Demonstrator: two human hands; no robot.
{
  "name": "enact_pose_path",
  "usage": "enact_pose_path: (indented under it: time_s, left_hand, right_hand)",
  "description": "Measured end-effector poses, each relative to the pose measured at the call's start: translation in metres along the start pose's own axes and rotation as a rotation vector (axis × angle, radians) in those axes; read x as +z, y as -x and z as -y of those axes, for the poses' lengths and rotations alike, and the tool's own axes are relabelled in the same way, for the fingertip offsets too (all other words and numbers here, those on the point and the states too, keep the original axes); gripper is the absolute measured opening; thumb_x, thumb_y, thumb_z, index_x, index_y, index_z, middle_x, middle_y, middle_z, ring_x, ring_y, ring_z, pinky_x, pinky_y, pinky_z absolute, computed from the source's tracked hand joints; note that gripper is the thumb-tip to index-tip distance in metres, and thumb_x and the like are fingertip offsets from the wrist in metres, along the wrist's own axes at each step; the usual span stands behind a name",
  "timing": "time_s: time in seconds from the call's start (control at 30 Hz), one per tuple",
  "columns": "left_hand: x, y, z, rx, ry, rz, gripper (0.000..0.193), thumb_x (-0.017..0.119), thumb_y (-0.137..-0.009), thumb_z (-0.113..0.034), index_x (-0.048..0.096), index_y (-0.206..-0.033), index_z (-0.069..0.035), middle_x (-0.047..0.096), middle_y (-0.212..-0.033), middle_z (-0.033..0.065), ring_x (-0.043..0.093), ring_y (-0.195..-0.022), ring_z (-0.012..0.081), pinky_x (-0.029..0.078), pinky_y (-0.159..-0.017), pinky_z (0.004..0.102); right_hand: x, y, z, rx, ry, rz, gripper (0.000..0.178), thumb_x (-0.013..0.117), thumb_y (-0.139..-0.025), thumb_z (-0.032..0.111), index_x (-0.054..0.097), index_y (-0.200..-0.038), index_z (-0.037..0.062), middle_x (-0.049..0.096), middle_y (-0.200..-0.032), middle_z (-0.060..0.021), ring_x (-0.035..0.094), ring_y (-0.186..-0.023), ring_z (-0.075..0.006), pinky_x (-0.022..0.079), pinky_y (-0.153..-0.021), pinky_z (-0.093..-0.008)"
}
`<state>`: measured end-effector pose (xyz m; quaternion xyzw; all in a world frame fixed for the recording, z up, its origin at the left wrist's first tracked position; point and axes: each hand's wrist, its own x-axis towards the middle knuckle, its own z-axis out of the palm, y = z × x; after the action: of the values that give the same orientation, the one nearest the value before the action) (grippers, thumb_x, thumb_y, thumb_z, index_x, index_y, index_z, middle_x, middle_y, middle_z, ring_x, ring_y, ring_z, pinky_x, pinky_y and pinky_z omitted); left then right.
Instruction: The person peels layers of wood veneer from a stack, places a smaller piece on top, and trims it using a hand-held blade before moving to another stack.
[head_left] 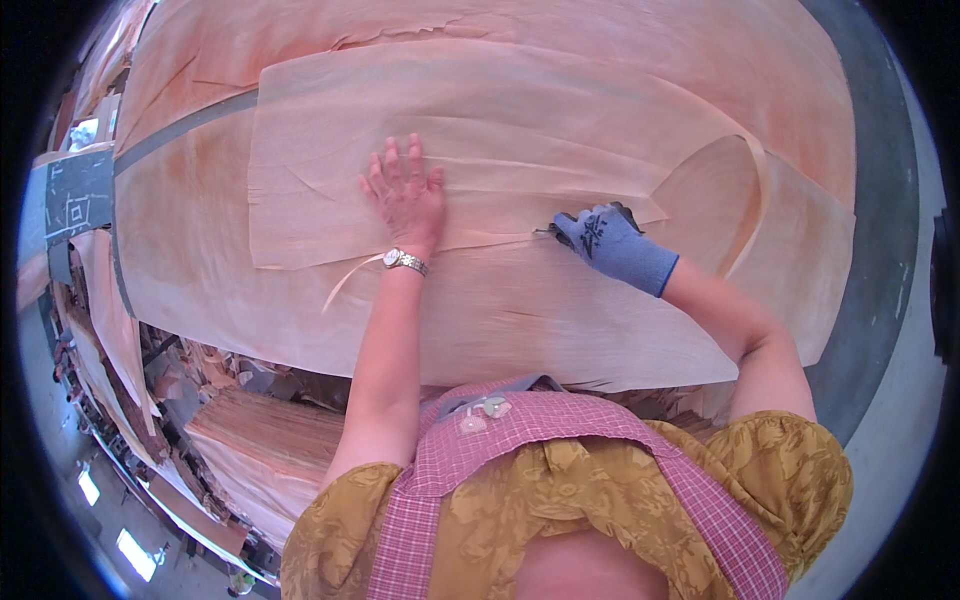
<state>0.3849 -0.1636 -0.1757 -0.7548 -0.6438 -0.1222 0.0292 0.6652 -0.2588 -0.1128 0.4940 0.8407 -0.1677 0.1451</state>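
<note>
Grey table (885,200) under veneer (320,170), stacked sheets (268,432), curled strip (764,190), right grip (612,247) clamped around tool (542,231), left grip (408,203) splayed

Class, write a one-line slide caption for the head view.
Bare left hand spread on a thin, pale sheet, gloved right hand holding a small tool at the sheet's near edge.
</note>
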Motion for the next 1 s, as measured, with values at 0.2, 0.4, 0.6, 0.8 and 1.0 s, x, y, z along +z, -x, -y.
enact_pose_path:
  time_s: [0.2, 0.4, 0.6, 0.8, 1.0]
  left_hand:
    - [-0.002, -0.003, -0.042, 0.055, 0.168, 0.006, 0.061, 0.053, -0.093, -0.039, 0.033, -0.150, -0.029, 0.029, -0.155, 0.0091, 0.025, -0.142, 0.0362, 0.015, -0.113, 0.0617]
    - [-0.007, 0.007, -0.101, 0.092, 0.213, 0.149, 0.070, 0.057, -0.090, -0.046, 0.028, -0.152, -0.032, 0.019, -0.159, 0.0088, 0.015, -0.146, 0.0351, 0.006, -0.114, 0.0637]
    - [-0.009, 0.004, -0.101, 0.088, 0.214, 0.179, 0.070, 0.058, -0.089, -0.046, 0.030, -0.151, -0.032, 0.017, -0.160, 0.0081, 0.010, -0.148, 0.0346, 0.004, -0.115, 0.0625]
    - [-0.013, 0.002, -0.100, 0.077, 0.184, 0.227, 0.071, 0.057, -0.089, -0.046, 0.028, -0.152, -0.031, 0.014, -0.161, 0.0076, 0.008, -0.148, 0.0335, 0.004, -0.115, 0.0627]
    - [-0.010, 0.004, -0.099, 0.074, 0.162, 0.232, 0.072, 0.057, -0.088, -0.045, 0.027, -0.153, -0.031, 0.013, -0.161, 0.0088, 0.009, -0.148, 0.0346, 0.005, -0.114, 0.0639]
  right_hand:
    - [-0.002, 0.003, -0.003, 0.017, 0.013, 0.005, 0.014, 0.051, -0.096, 0.028, 0.054, -0.095, 0.0139, 0.063, -0.067, -0.0084, 0.065, -0.061, -0.0264, 0.048, -0.055, -0.0418]
    - [-0.027, -0.002, -0.011, -0.098, 0.123, 0.172, 0.011, 0.053, -0.092, 0.024, 0.056, -0.099, 0.0158, 0.062, -0.066, -0.0076, 0.064, -0.060, -0.0253, 0.046, -0.055, -0.0409]
    - [-0.023, -0.014, -0.083, -0.305, 0.194, 0.111, 0.008, 0.053, -0.090, 0.023, 0.059, -0.096, 0.0217, 0.061, -0.068, -0.0061, 0.062, -0.063, -0.0264, 0.046, -0.061, -0.0414]
    - [-0.031, -0.013, -0.158, -0.353, 0.221, 0.058, 0.008, 0.053, -0.090, 0.023, 0.060, -0.095, 0.0229, 0.060, -0.076, -0.0036, 0.061, -0.075, -0.0249, 0.046, -0.069, -0.0392]
    - [-0.055, -0.008, -0.220, -0.317, 0.287, 0.025, 0.010, 0.053, -0.092, 0.028, 0.062, -0.094, 0.0232, 0.062, -0.078, -0.0042, 0.061, -0.079, -0.0246, 0.045, -0.073, -0.0393]
